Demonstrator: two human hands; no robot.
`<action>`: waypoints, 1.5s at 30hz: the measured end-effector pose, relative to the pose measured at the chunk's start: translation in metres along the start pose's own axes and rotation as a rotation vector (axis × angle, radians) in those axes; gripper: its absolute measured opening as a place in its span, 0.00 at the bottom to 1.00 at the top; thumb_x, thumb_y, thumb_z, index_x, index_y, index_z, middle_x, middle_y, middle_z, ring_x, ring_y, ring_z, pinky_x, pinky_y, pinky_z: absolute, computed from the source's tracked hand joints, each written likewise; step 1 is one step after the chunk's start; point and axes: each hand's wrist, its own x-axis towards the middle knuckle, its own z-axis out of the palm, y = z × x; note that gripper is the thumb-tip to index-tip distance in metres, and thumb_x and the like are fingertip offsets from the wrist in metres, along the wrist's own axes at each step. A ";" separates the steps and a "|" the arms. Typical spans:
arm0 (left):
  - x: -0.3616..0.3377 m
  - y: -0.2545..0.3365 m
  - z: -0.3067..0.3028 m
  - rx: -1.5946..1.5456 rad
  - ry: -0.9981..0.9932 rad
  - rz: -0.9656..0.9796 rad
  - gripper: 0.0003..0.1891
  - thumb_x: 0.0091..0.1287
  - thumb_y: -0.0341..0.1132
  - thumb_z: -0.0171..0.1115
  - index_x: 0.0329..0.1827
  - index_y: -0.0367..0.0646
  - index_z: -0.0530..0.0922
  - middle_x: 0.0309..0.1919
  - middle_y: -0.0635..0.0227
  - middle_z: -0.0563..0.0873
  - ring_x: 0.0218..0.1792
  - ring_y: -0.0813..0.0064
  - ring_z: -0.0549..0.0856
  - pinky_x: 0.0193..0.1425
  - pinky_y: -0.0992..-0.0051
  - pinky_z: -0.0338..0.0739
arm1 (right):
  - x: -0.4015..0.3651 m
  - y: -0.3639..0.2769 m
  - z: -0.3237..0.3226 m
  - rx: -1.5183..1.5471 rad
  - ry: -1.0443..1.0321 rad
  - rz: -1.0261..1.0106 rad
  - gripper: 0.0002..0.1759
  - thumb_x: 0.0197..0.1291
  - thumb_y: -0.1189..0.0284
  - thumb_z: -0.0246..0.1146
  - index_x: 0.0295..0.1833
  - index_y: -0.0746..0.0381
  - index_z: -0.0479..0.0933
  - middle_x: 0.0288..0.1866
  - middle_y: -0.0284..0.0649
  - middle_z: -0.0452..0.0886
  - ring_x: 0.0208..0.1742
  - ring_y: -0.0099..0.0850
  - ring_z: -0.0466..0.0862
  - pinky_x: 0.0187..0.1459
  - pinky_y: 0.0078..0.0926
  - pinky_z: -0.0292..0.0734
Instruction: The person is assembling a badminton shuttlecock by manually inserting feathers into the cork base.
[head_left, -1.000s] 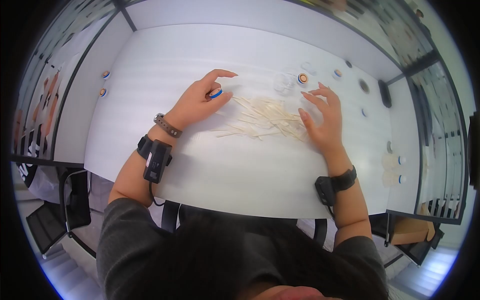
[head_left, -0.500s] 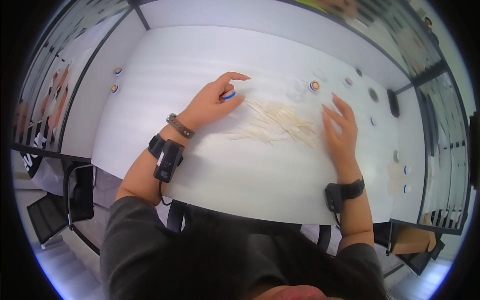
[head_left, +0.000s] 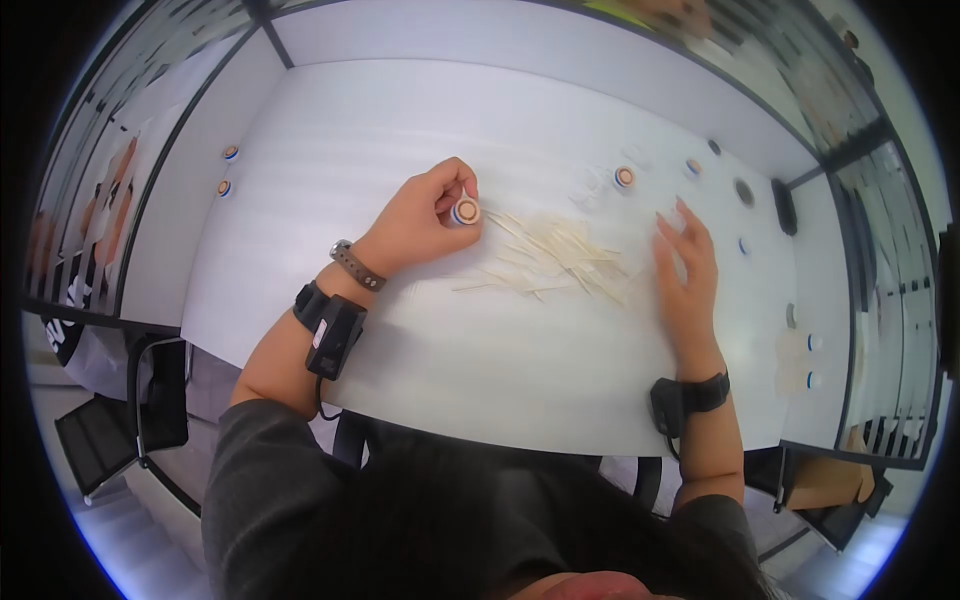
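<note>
My left hand is closed around a small round container with a white-and-blue side and a tan, ringed end facing up. It is held just left of a loose heap of thin pale sticks on the white table. Past the right end of the heap is my right hand, its fingers apart and slightly blurred, with nothing seen in them. A similar round container stands beyond the heap, beside several clear plastic pieces whose shape is hard to make out.
Two more round containers stand by the left partition. Others are at the right, including one at the back and two white-and-blue ones near the right panel. A dark grommet and a black object are at the far right.
My left fingers have curled in around the container, which has turned so that its ringed end shows. My right hand has shifted only slightly.
</note>
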 end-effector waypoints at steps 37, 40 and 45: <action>-0.007 0.019 0.007 0.166 0.331 0.580 0.13 0.53 0.35 0.80 0.40 0.49 0.87 0.30 0.76 0.75 0.31 0.78 0.71 0.36 0.78 0.67 | 0.007 -0.050 0.000 0.316 0.110 0.102 0.28 0.52 0.87 0.51 0.62 0.62 0.69 0.52 0.37 0.76 0.40 0.21 0.71 0.45 0.19 0.70; -0.007 0.022 0.014 0.193 0.361 0.738 0.13 0.54 0.34 0.79 0.42 0.48 0.88 0.32 0.73 0.82 0.33 0.74 0.78 0.38 0.76 0.73 | 0.007 -0.077 0.010 0.567 -0.011 0.125 0.23 0.53 0.89 0.49 0.56 0.62 0.64 0.50 0.37 0.71 0.40 0.21 0.69 0.45 0.19 0.69; -0.017 0.032 0.021 0.217 0.153 0.775 0.17 0.56 0.30 0.76 0.50 0.44 0.87 0.32 0.67 0.88 0.32 0.66 0.85 0.38 0.70 0.78 | 0.004 -0.099 0.038 0.786 -0.010 0.069 0.21 0.52 0.90 0.52 0.50 0.61 0.63 0.44 0.35 0.70 0.42 0.22 0.71 0.48 0.21 0.70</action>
